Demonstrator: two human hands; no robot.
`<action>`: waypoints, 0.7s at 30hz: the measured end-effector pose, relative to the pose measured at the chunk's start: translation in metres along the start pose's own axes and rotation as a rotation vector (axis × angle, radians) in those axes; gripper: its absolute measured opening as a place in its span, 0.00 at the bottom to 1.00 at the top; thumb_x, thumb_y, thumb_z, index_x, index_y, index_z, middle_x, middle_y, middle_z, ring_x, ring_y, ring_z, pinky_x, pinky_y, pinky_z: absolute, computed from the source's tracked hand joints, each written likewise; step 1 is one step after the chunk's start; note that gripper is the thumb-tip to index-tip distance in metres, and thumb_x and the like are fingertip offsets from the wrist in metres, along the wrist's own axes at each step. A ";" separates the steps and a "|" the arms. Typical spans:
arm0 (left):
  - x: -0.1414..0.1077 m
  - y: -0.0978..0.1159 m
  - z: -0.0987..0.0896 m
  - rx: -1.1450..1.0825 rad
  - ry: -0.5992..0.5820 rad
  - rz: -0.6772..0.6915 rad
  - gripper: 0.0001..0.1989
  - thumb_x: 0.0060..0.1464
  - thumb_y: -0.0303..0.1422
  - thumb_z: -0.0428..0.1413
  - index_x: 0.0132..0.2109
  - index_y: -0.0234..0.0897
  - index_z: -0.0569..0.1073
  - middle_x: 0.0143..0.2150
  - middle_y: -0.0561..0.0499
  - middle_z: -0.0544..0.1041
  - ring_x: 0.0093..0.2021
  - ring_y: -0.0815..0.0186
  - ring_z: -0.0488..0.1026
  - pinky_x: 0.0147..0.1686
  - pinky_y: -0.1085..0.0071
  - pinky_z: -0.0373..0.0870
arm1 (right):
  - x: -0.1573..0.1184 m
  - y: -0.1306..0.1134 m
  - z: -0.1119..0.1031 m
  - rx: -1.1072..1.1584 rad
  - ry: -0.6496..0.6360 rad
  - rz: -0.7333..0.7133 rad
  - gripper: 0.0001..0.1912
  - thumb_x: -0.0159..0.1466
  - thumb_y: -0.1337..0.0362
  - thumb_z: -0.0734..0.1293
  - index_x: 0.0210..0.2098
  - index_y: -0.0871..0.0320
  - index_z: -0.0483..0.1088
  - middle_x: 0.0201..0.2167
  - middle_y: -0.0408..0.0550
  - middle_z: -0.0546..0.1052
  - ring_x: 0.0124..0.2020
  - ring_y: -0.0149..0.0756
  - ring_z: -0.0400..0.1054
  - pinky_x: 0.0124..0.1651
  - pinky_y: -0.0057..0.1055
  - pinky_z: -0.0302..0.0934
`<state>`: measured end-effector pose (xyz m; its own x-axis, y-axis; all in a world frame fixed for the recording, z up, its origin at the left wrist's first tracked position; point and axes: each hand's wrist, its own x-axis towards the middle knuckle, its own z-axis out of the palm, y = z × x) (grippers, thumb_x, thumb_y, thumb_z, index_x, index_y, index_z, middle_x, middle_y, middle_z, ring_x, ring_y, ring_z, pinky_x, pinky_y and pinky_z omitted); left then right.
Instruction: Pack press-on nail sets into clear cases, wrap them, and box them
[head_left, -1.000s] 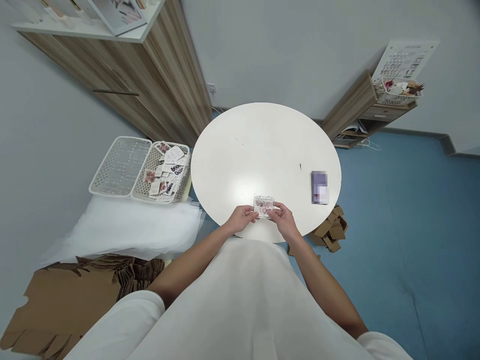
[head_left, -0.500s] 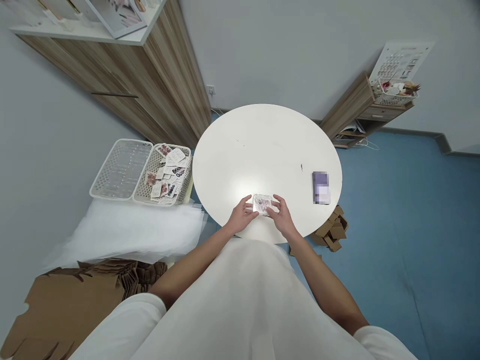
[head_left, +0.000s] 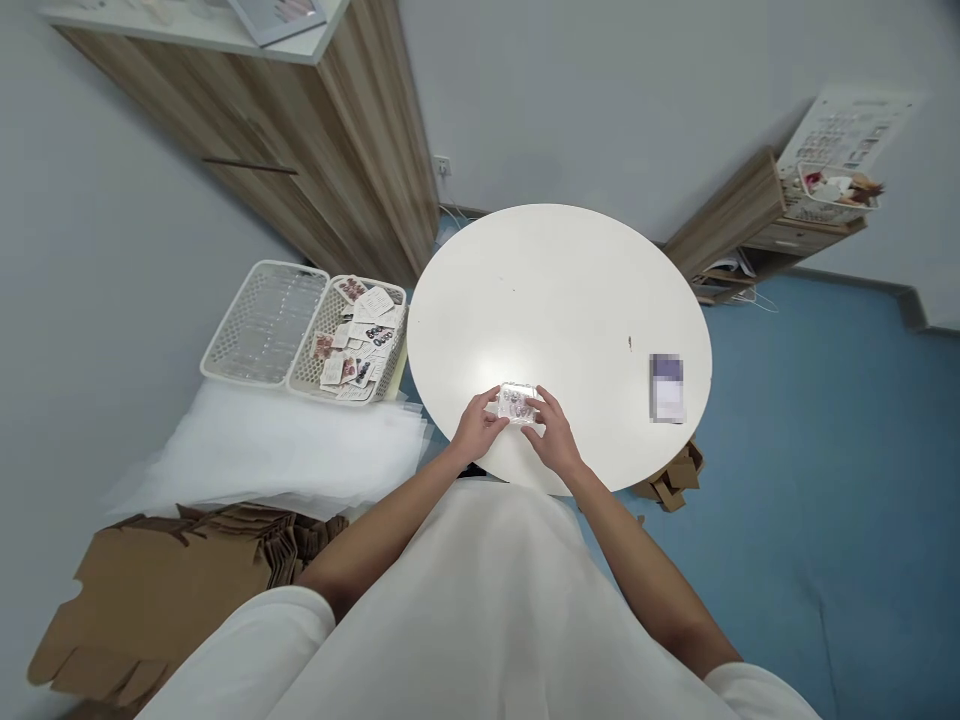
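A small clear case [head_left: 517, 403] with a printed, pinkish card or pieces inside is at the near edge of the round white table [head_left: 555, 290]. My left hand [head_left: 478, 428] grips its left side between thumb and fingers. On the right side, my right hand [head_left: 553, 432] has its fingers on the case's edge and top, while its thumb lies just below the near right corner. Whether the case rests on the table or is slightly raised, I cannot tell.
A blurred purple-and-white item [head_left: 666, 388] lies at the table's right. Left of the table are a basket of cards [head_left: 347, 390], a basket of clear cases [head_left: 262, 325], white sheets [head_left: 277, 440] and flat cardboard [head_left: 172, 590]. Cardboard boxes [head_left: 675, 478] sit on the floor.
The view has shifted, so the table appears further right. My right thumb has come off the case's top to below its corner, and my right fingers now reach over its right side.
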<state>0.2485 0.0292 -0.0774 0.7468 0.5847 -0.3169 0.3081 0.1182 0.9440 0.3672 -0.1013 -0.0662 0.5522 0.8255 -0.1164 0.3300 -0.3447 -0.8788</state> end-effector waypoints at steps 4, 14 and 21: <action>0.009 -0.008 -0.028 0.012 0.177 -0.005 0.27 0.47 0.33 0.57 0.56 0.45 0.63 0.46 0.48 0.65 0.32 0.70 0.69 0.42 0.66 0.67 | 0.042 -0.003 0.026 -0.112 -0.078 -0.042 0.22 0.55 0.63 0.65 0.49 0.51 0.62 0.58 0.50 0.57 0.53 0.43 0.59 0.50 0.43 0.61; 0.059 -0.035 -0.100 0.139 0.381 -0.014 0.26 0.44 0.30 0.58 0.53 0.39 0.66 0.48 0.44 0.68 0.48 0.57 0.65 0.49 0.62 0.60 | 0.138 -0.009 0.097 -0.216 -0.203 -0.122 0.21 0.54 0.64 0.64 0.48 0.55 0.62 0.58 0.53 0.55 0.56 0.44 0.55 0.52 0.42 0.58; 0.090 -0.052 -0.125 0.115 0.371 -0.005 0.24 0.45 0.27 0.55 0.52 0.39 0.67 0.51 0.46 0.68 0.51 0.56 0.63 0.53 0.60 0.55 | 0.178 -0.005 0.127 -0.273 -0.207 -0.074 0.20 0.55 0.63 0.63 0.47 0.56 0.61 0.59 0.54 0.53 0.59 0.45 0.50 0.55 0.43 0.55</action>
<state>0.2261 0.1762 -0.1431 0.4875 0.8374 -0.2472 0.3915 0.0434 0.9192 0.3666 0.1037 -0.1410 0.3616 0.9161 -0.1733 0.5713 -0.3646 -0.7353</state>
